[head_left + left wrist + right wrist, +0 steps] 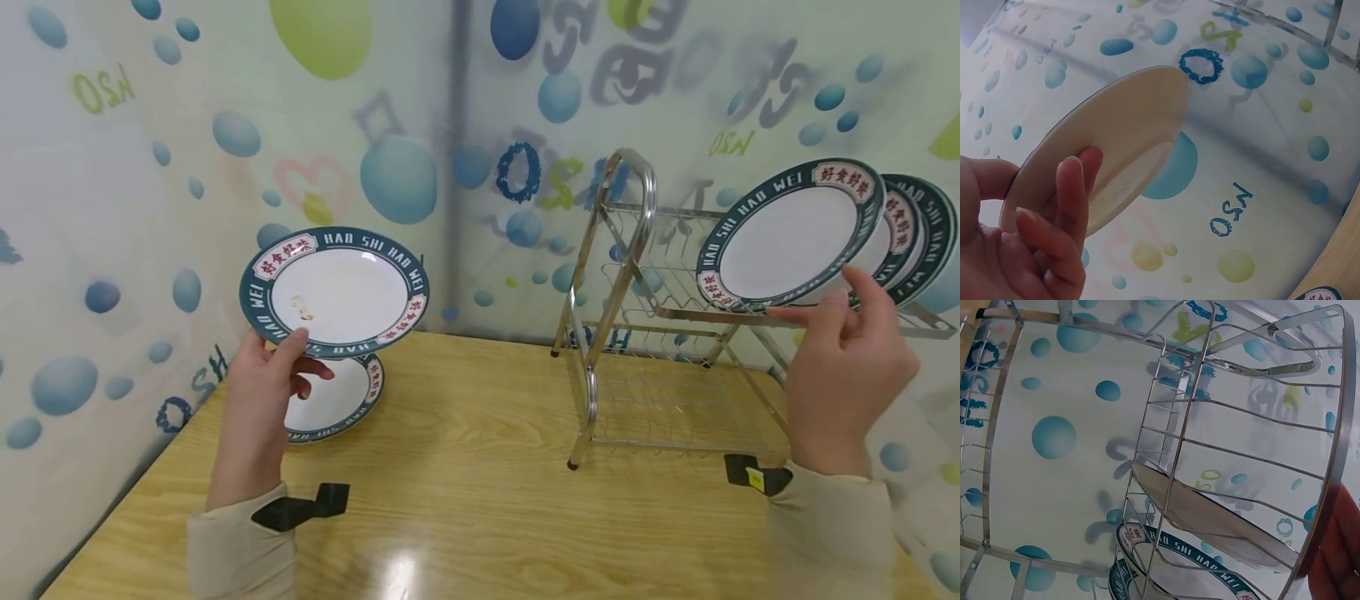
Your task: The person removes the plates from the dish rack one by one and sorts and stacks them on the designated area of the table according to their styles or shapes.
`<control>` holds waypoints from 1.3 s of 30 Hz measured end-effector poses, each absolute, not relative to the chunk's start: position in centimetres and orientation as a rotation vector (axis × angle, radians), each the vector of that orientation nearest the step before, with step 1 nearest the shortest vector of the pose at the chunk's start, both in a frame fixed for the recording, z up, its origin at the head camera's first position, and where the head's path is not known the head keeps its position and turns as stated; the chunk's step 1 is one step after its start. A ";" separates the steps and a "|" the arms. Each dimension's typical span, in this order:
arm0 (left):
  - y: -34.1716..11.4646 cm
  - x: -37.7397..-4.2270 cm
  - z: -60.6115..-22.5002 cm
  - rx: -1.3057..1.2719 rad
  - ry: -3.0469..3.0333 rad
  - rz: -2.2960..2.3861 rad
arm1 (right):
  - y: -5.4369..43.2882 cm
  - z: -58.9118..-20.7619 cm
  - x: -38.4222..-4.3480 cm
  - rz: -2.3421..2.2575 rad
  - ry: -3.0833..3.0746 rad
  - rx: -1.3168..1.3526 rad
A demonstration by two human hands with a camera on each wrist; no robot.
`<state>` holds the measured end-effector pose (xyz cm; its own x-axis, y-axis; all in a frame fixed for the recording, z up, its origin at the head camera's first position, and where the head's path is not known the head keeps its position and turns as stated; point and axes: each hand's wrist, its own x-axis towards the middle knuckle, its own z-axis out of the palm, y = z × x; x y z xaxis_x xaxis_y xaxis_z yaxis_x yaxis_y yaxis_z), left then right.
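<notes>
My left hand (258, 392) holds a round white plate (345, 287) up over the table, thumb on its green lettered rim and fingers beneath. Small orange-brown marks show on this plate's face. In the left wrist view its pale underside (1129, 131) is seen with fingers against it. Below it another plate (330, 408) lies on the table, partly covered. My right hand (855, 367) is at the front rail of the metal dish rack (645, 208), fingertips right at the lower rim of the front plate (791, 242). That plate leans in the upper tier.
More matching plates (926, 242) stand behind the front plate at the rack's right. Beneath them the lower wire tier (667, 400) sits on the wooden table (480, 500). A patterned sheet (510, 275) rises behind the table and at the left.
</notes>
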<state>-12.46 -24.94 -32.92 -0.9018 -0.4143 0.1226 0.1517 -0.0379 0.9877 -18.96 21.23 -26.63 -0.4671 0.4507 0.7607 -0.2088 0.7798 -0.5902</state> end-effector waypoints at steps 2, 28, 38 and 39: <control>-25.0 -12.5 -32.9 0.289 -1.860 -1.992 | 21.4 -26.1 -19.4 0.806 -1.942 -0.204; -26.6 -12.8 -34.0 0.460 -1.851 -1.900 | 23.6 -22.4 -21.7 0.536 -2.317 -0.447; -26.8 -13.4 -34.7 0.591 -1.968 -1.793 | 24.1 -22.1 -22.1 0.391 -2.506 -0.455; -26.8 -13.5 -34.8 0.601 -1.979 -1.783 | 24.1 -22.0 -22.1 0.390 -2.533 -0.455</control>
